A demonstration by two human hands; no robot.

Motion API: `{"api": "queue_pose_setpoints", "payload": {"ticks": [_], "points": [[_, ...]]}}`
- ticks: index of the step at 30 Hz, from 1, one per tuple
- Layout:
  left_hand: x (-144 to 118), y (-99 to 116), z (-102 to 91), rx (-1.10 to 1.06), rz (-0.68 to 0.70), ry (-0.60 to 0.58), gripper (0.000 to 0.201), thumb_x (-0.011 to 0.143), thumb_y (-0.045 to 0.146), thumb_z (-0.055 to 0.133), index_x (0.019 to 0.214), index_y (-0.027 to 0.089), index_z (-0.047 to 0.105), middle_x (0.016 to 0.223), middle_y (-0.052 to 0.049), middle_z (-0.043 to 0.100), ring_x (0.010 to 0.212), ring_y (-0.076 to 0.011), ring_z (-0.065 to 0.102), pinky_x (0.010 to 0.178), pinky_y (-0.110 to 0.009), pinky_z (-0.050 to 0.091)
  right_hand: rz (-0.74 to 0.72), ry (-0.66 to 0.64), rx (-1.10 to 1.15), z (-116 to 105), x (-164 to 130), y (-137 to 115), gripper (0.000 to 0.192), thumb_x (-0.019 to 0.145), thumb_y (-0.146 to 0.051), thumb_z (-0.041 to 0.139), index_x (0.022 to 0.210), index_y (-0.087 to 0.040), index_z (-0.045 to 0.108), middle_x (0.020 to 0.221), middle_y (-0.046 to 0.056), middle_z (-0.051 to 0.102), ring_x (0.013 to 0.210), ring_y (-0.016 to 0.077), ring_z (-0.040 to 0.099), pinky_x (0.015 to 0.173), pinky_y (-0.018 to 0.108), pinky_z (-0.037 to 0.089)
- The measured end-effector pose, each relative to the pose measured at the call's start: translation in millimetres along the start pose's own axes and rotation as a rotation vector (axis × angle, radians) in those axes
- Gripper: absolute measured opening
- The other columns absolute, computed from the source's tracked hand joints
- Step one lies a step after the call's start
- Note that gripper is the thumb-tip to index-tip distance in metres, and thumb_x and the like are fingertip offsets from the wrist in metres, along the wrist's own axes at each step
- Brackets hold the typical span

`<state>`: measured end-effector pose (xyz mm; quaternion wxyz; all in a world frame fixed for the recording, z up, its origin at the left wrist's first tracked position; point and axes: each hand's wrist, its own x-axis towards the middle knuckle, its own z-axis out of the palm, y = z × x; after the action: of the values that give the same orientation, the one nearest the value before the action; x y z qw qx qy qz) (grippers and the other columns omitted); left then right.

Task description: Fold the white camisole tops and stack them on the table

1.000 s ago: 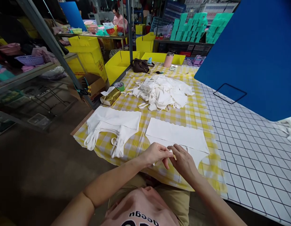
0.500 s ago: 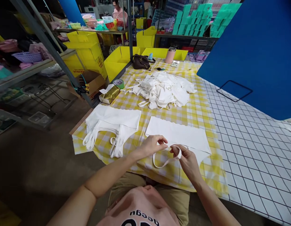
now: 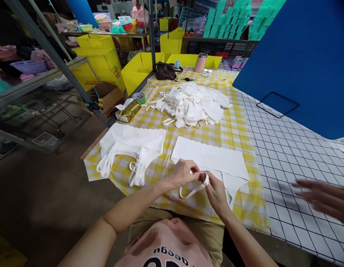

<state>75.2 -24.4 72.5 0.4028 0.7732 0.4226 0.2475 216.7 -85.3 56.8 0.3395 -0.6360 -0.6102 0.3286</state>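
A white strapped garment [image 3: 209, 154] lies flat on the table in front of me, its wide panel away from me. My right hand [image 3: 216, 189] pinches its thin white strap [image 3: 192, 193], which curls into a loop below the fingers. Fingertips of my left hand [image 3: 185, 173] are pressed together at the same strap, against those of my right; the exact pinch point is hidden. To the left lies a stack of similar white garments [image 3: 133, 139], straps toward me. Beyond both is a loose heap of white garments [image 3: 192, 104].
A yellow checked cloth [image 3: 155, 174] covers the table. A gold packet [image 3: 128, 111], green tape roll [image 3: 138, 98], dark bag [image 3: 166, 71] and pink tumbler [image 3: 200, 63] stand farther back. At right, another person's blurred hand [image 3: 324, 196] is above a white grid-patterned surface [image 3: 283, 163].
My left hand has moved slightly right and closed its fingertips at the strap. My right hand has shifted a little left. Another person's hand has come in from the right.
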Motion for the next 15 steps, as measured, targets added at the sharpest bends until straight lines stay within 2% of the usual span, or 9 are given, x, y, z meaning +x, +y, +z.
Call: {"api": "queue_pose_setpoints", "payload": {"ticks": [3,9,12,15], "points": [[-0.4,-1.9,-0.8,0.027,-0.013,-0.031,0.010,0.073,0.021,0.060,0.071,0.015,0.067,0.071,-0.001,0.067,0.066,-0.0123,0.059,0.068,-0.022,0.043,-0.025,0.044,-0.037,0.0,1.9,-0.5,0.027,0.084,-0.043,0.042,0.081,-0.019,0.055,0.071,0.001,0.059,0.060,0.0137,0.050,0.058,0.024,0.038],[-2.0,-9.1,-5.8,0.080,-0.014,-0.103,0.012,0.075,0.025,0.060,0.072,0.015,0.066,0.071,-0.001,0.067,0.068,-0.0134,0.058,0.074,-0.025,0.043,-0.027,0.032,-0.111,2.1,5.2,-2.3,0.021,0.080,-0.035,0.043,0.076,-0.020,0.057,0.064,0.000,0.060,0.054,0.0134,0.049,0.055,0.025,0.037],[1.8,-19.7,-11.4,0.110,0.082,-0.151,0.009,0.077,0.022,0.060,0.075,0.017,0.066,0.074,0.000,0.066,0.074,-0.0136,0.059,0.082,-0.027,0.041,-0.018,0.099,-0.137,9.2,4.4,-5.3,0.017,0.076,-0.029,0.042,0.074,-0.020,0.057,0.058,-0.001,0.057,0.050,0.0130,0.046,0.052,0.024,0.035],[10.2,-36.7,-16.1,0.166,0.170,-0.152,0.009,0.079,0.022,0.059,0.084,0.017,0.065,0.087,-0.002,0.065,0.084,-0.0153,0.058,0.082,-0.027,0.042,0.029,0.183,-0.121,17.9,1.7,-7.8,0.020,0.077,-0.032,0.041,0.074,-0.020,0.056,0.054,-0.002,0.052,0.048,0.0135,0.043,0.050,0.025,0.033]]}}
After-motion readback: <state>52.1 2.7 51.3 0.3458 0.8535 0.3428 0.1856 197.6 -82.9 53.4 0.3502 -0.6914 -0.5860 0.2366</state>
